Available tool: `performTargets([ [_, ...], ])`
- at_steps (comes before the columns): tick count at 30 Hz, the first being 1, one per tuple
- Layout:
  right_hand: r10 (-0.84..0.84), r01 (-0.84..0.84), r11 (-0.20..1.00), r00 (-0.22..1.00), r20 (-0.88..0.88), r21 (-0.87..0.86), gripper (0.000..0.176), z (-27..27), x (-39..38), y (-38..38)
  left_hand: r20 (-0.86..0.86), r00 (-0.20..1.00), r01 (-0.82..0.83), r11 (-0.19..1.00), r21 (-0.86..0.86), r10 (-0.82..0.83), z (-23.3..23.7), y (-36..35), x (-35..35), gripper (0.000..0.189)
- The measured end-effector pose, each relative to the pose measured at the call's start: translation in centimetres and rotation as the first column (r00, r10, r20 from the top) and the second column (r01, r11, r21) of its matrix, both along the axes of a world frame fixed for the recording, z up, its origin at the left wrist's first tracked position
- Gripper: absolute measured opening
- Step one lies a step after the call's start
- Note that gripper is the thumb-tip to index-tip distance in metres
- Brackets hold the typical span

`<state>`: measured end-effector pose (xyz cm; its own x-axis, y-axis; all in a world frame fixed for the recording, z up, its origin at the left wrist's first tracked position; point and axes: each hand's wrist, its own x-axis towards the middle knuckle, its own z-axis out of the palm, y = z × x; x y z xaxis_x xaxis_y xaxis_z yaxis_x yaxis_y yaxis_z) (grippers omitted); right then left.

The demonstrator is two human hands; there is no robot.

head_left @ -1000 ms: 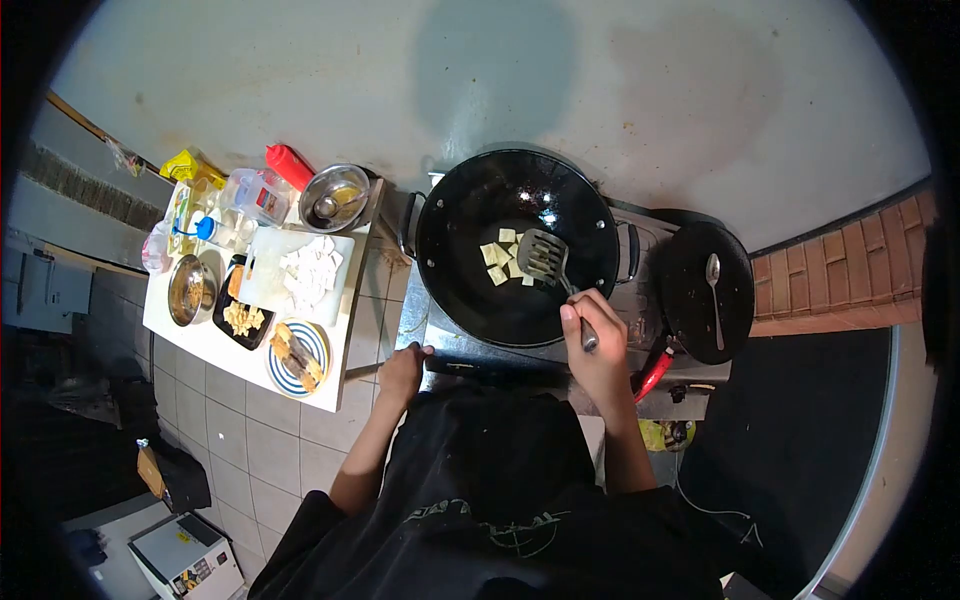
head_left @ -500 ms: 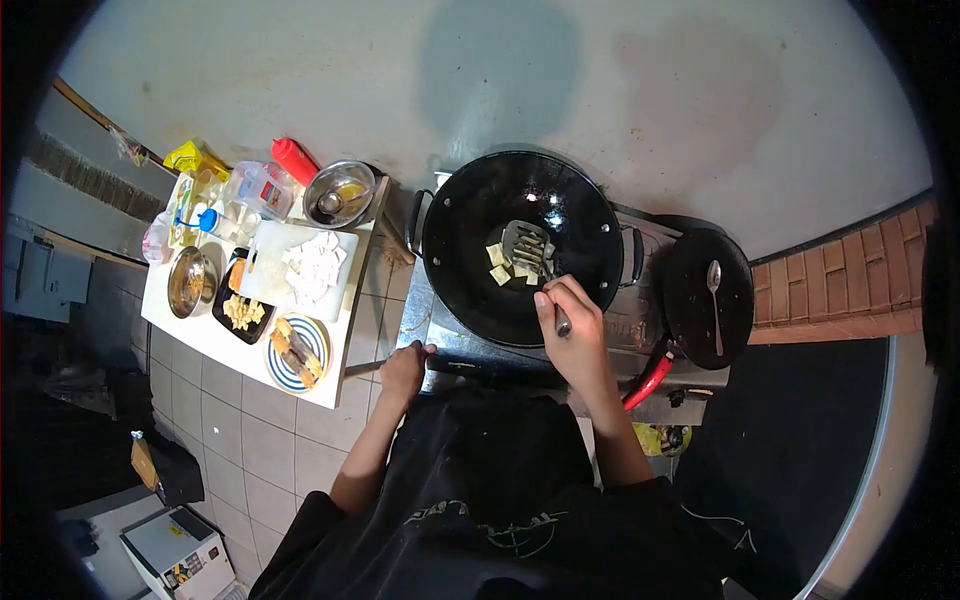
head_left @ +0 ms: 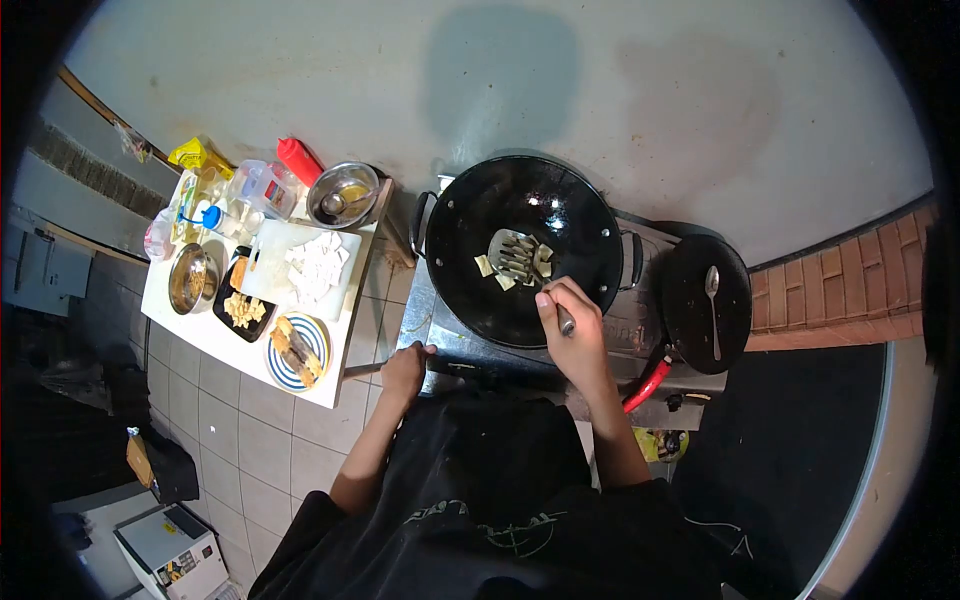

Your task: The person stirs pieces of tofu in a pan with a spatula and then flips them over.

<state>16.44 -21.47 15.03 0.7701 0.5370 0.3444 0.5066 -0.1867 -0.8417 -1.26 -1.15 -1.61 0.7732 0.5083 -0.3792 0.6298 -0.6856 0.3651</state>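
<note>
My right hand (head_left: 577, 325) is closed around the handle of a metal slotted spatula (head_left: 514, 255). The spatula's head lies inside a large black wok (head_left: 480, 300) on the stove, over several pale cubes (head_left: 504, 282) that look like tofu. Some cubes show at its sides; others are partly covered by it. At the stove's front left corner, my left hand (head_left: 404, 370) has its fingers curled, with the thumb pointing right. Whether it grips the stove's edge (head_left: 450, 368) or only rests there is hidden.
Right of the wok sits a black pan (head_left: 690, 310) with a red handle and a spoon (head_left: 713, 310) in it. On the white table (head_left: 335, 385) at left are a cutting board (head_left: 268, 262) with white pieces, a metal bowl (head_left: 325, 188), a striped plate (head_left: 275, 358) and bottles.
The spatula's head has shifted slightly left and turned among the cubes, which now lie differently around it. My left hand has stayed in place.
</note>
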Motion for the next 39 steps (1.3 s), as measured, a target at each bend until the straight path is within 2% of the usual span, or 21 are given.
performTargets([
  [8,-0.098,0.101,0.995,0.991,0.088,-0.023,0.014,0.5,-0.6,-0.9,-0.017,1.0,0.003,0.999,-0.036,-0.004,-0.2,0.3,0.1,0.046],
  [16,-0.179,0.182,0.983,0.972,0.156,-0.009,0.015,0.9,0.2,-2.7,-0.044,0.999,0.03,1.0,-0.001,-0.03,0.7,0.3,0.3,0.047],
  [19,-0.2,0.204,0.978,0.977,0.078,-0.048,0.016,1.4,0.2,-3.1,-0.038,0.998,0.045,0.999,-0.007,-0.045,0.5,0.4,0.2,0.047],
  [34,-0.244,0.254,0.966,0.958,0.151,-0.047,0.011,0.8,-0.3,-3.2,-0.037,0.994,0.101,0.995,0.011,-0.101,0.5,0.7,0.3,0.046],
  [39,-0.247,0.262,0.964,0.946,0.208,-0.045,0.01,0.3,0.0,-2.6,-0.056,0.997,0.054,0.998,-0.017,-0.055,0.1,0.6,0.3,0.047],
])
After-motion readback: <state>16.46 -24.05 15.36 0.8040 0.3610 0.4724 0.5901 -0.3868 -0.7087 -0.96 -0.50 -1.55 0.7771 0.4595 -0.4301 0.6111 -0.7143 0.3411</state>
